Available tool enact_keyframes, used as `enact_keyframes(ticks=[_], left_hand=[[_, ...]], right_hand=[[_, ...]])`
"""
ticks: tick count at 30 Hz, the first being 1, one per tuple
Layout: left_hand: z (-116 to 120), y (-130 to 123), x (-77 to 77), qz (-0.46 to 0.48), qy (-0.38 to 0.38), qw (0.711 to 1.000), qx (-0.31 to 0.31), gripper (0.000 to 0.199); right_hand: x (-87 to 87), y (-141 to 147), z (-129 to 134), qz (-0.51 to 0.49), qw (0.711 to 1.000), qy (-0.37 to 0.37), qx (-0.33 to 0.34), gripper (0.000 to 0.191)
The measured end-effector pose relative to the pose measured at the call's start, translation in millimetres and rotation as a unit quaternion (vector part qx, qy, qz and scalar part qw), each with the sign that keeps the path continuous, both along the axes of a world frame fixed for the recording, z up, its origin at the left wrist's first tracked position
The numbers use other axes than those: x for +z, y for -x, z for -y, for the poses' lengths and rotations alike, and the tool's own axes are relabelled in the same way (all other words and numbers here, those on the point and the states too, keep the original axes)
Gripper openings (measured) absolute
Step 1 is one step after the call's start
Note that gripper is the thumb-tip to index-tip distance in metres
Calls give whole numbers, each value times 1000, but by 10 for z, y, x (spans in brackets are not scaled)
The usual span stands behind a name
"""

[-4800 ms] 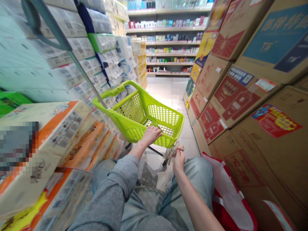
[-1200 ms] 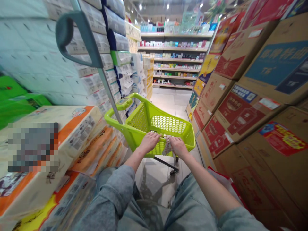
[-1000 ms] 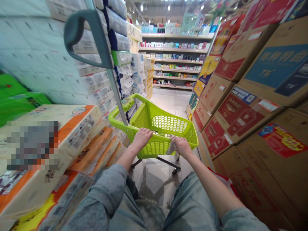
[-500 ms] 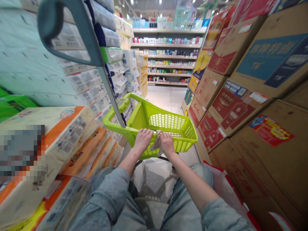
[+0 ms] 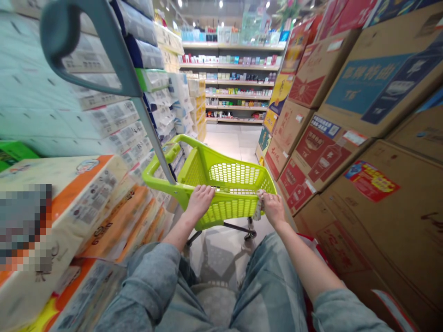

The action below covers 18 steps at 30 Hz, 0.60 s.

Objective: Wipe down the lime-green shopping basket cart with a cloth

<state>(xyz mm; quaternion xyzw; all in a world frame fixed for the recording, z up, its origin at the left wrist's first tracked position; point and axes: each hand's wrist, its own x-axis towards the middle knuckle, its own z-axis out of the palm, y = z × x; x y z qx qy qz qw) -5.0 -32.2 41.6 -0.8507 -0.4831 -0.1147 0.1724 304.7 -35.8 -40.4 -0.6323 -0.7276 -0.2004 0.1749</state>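
Observation:
A lime-green wheeled basket (image 5: 228, 205) with a grey pull handle (image 5: 129, 74) stands in front of my knees, its inside showing no goods. My left hand (image 5: 201, 201) is closed over the near rim, left of the middle. Near the right end of the same rim, my right hand (image 5: 274, 207) is closed on a crumpled, pale patterned cloth (image 5: 258, 205), which hangs down against the outer side of the basket.
Stacked cardboard boxes (image 5: 346, 161) rise close on the right. Packs of tissue (image 5: 65, 198) are piled on the left. Farther off, shelves (image 5: 238, 67) hold small packages beyond the tiled floor (image 5: 230, 138).
My right hand has moved right along the rim with the cloth, from near the middle to the right end. My left hand keeps its hold on the rim. The view has shifted slightly.

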Motion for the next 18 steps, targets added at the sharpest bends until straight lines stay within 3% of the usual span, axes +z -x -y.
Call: enact_keyframes(ticks=[3, 7, 11, 18], left_hand=[[37, 2, 43, 8, 4, 1000, 3, 32], [89, 143, 143, 35, -35, 996, 70, 24], [108, 275, 210, 23, -41, 996, 77, 21], [101, 248, 175, 27, -48, 994, 95, 21]], right_hand=[[-8, -40, -29, -8, 1000, 3, -12, 23], [-20, -47, -86, -8, 1000, 6, -2, 22], [-75, -34, -124, -9, 1000, -19, 3, 26], [-89, 279, -42, -81, 993, -88, -20, 30]])
